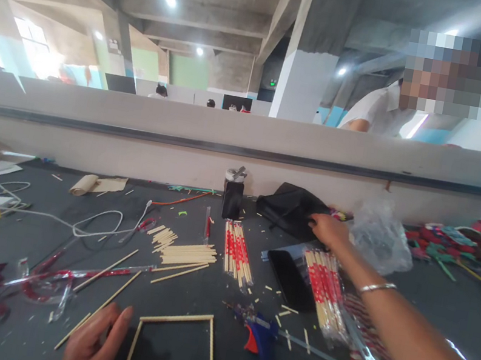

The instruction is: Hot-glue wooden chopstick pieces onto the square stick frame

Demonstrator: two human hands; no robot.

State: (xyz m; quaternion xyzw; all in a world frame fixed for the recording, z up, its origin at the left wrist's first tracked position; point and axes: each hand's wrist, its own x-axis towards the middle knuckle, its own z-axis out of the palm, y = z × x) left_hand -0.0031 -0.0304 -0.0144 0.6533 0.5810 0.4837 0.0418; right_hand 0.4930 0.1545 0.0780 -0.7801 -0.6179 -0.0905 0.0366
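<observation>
Stick frame (175,319) beside curled left hand (96,340) wanted no nudging; right hand (329,228) touched black bag (289,205), both grips unclear.

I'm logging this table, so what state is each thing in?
Left hand: fingers curled.
Right hand: on black fabric bag, grip unclear.
Pale wooden stick frame: three sides visible, near edge out of view.
Blue-and-red plastic glue gun: lying down.
Black rectangular phone: lying down, screen dark.
Brown paper roll: partly unrolled.
Clear plastic bag: crumpled.
</observation>
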